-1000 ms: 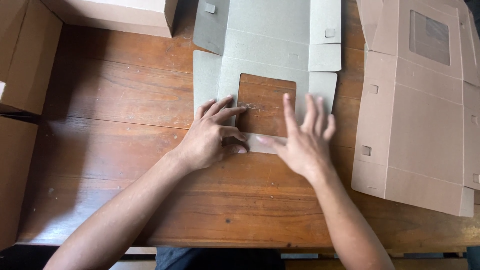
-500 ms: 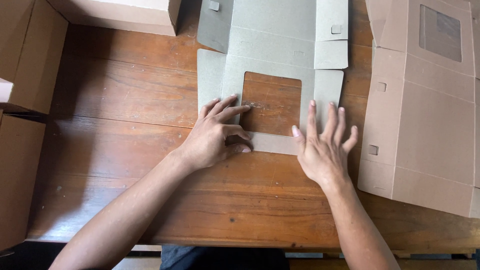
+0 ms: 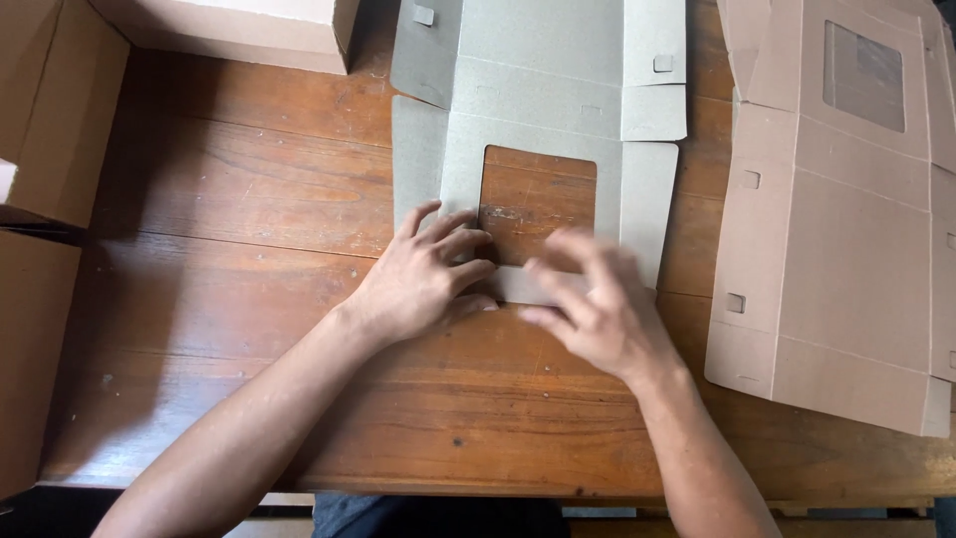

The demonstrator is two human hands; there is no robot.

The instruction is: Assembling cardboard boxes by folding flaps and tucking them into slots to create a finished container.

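Pressing down with my left hand, I hold the near left corner of a grey blank flat on the table; the fingers lie spread and flat, their tips at the left edge of the blank's square window, through which the wood shows; my right hand is over the near edge of the same blank, fingers spread and open, pinching nothing; it is blurred, so I cannot tell whether it touches the card or hangs just above it.

The blank lies unfolded at the middle of the table, running from just before my hands to the far edge of the view; its side flaps stand out left and right, and small square tabs show near its far corners.

To the right, well apart from my hands, lies a brown blank, also flat, with its own window toward the far end; it reaches the table's near right part.

At the far left a closed brown box sits on the table; along the left edge more brown cardboard stands beside the table.
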